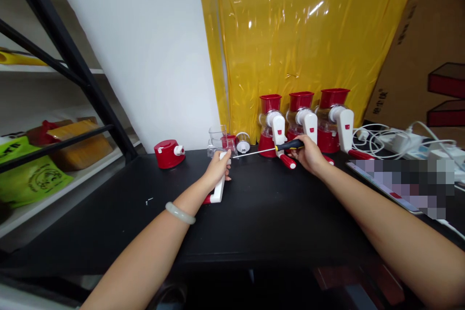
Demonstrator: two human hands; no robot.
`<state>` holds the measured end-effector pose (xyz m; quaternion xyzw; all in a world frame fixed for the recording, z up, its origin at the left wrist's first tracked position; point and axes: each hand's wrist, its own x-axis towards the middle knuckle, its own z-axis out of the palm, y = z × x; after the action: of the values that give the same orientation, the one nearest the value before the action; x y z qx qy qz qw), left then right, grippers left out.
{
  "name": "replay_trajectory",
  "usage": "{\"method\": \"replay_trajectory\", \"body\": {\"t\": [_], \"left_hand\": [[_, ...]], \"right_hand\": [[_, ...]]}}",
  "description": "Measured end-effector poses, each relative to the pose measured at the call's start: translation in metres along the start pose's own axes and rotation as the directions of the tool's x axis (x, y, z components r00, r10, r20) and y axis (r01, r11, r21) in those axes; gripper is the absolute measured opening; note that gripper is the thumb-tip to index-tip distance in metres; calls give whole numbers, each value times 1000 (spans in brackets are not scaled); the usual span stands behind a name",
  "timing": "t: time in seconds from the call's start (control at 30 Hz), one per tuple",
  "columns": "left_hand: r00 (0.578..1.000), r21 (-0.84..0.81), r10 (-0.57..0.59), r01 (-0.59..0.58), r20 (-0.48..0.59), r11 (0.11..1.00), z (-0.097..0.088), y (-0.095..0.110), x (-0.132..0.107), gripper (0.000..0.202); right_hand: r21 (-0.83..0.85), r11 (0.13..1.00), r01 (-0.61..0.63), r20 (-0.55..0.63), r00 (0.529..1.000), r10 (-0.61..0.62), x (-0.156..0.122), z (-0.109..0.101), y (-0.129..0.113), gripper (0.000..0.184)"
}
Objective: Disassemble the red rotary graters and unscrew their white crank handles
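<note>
My left hand [217,169] is closed around a white crank handle [218,191] with a red grip, held just over the black table. In my right hand [305,155] is a screwdriver [289,145] with a black and yellow handle. Its long metal shaft points left, and the tip is close to my left fingers at the crank's upper end; I cannot tell whether it touches. Behind my left hand stands a clear plastic housing [218,136]. A metal grater drum [242,142] lies to its right. Further left sits a red base [169,154] with a white knob.
Three assembled red and white rotary graters [271,126] stand along the back, before a yellow plastic curtain [308,24]. To the right are a tablet [385,184], white cables [378,140] and a cardboard box [417,58]. Tiny light-coloured pieces [148,200] lie on the table [254,227]. A shelf rack stands left.
</note>
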<state>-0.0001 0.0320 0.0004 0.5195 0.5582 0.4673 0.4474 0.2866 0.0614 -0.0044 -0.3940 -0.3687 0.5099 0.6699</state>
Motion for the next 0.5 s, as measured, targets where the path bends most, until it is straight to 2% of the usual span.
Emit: {"method": "replay_trajectory", "body": {"t": [0.1, 0.2, 0.5], "left_hand": [[1000, 3, 4, -4, -5, 1000, 0, 0, 1, 31], [1000, 6, -2, 2, -11, 1000, -1, 1, 1, 32], [1000, 12, -19, 19, -9, 1000, -1, 2, 0, 30]], "right_hand": [[-143, 990, 17, 21, 1000, -14, 0, -2, 2, 33], [-225, 974, 25, 54, 998, -13, -3, -4, 2, 35], [-90, 996, -8, 42, 999, 12, -2, -2, 2, 22]]}}
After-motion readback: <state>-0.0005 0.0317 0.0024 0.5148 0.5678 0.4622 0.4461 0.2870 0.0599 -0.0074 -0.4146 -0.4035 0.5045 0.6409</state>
